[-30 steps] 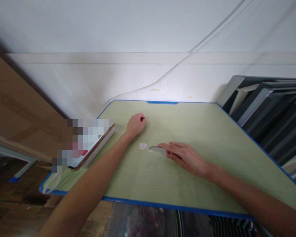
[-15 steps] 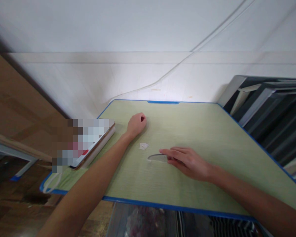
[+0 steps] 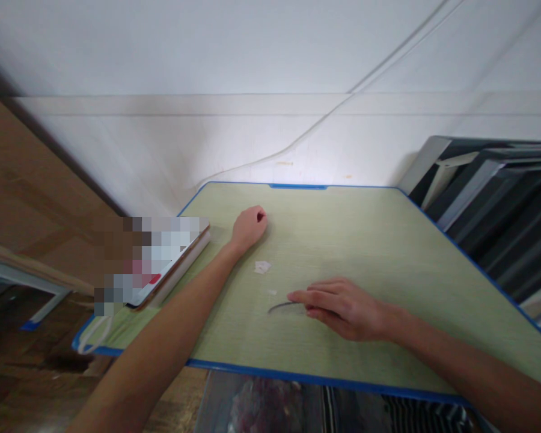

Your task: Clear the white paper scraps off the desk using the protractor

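Observation:
My right hand (image 3: pixel 342 308) is closed around the hidden handle of what looks like a knife (image 3: pixel 283 305), its index finger stretched along the top. Only the thin, curved, dark blade shows, pointing left just above or on the green tabletop (image 3: pixel 369 234). A small white scrap (image 3: pixel 272 292) lies just beyond the blade. Farther off, toward my left forearm, is a little cluster of white paper-like pieces (image 3: pixel 262 267). My left hand (image 3: pixel 250 227) rests on the table as a loose fist, a dark hollow at its curled fingers and nothing visible in it.
A book-like stack (image 3: pixel 174 279), partly blurred out, lies at the table's left side with a white strap loop (image 3: pixel 94 337). Dark framed panels (image 3: pixel 491 198) lean at the right. A white wall (image 3: pixel 252 138) with a cable stands behind; a brown board (image 3: pixel 36 192) is left.
My right hand has moved slightly toward me with the knife, whose blade now shows as a thinner line. The small white scrap lies clear of the blade. My left hand stays put.

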Tool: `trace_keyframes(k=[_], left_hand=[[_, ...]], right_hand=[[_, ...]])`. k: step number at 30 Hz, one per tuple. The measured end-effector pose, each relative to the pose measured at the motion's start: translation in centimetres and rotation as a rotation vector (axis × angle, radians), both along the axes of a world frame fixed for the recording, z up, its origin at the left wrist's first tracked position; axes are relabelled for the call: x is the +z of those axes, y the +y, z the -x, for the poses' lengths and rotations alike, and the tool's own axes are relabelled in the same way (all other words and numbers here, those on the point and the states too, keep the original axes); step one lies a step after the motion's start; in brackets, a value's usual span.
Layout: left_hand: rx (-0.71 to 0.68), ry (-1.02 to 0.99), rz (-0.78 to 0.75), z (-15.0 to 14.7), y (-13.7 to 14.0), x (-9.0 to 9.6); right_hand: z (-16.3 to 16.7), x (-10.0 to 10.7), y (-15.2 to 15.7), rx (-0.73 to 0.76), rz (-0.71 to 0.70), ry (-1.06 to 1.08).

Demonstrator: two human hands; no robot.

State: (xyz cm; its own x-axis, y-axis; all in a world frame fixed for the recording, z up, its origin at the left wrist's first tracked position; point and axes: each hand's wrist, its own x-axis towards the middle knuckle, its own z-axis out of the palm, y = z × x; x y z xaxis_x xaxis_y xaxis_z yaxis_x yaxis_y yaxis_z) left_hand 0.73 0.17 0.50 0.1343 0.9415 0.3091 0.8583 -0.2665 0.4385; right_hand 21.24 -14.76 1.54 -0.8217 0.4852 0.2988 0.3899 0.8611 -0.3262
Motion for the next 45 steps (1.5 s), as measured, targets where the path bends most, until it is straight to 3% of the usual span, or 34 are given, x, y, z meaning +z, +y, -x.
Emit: trace_keyframes(k=[5, 11, 22, 30, 45], left_hand=[[-0.001, 0.002, -0.005, 0.0, 0.1, -0.1], [-0.01, 0.0, -0.017, 0.1, 0.1, -0.1], [-0.001, 0.004, -0.007, 0.0, -0.1, 0.0], [-0.004, 0.002, -0.004, 0.0, -0.1, 0.0], [0.005, -0.005, 0.008, -0.1, -0.2, 0.1]], right_hand=[[0.1, 0.1, -0.4, 0.069, -0.033, 0.011], [0.2, 0.0, -0.5, -0.026, -0.013, 0.113], [0.2, 0.4, -0.6, 0.112, 0.066, 0.047], [0.3, 0.3, -0.6, 0.082, 0.052, 0.063], [0.7, 1.1, -1.8, 0.172, 0.181, -0.061]])
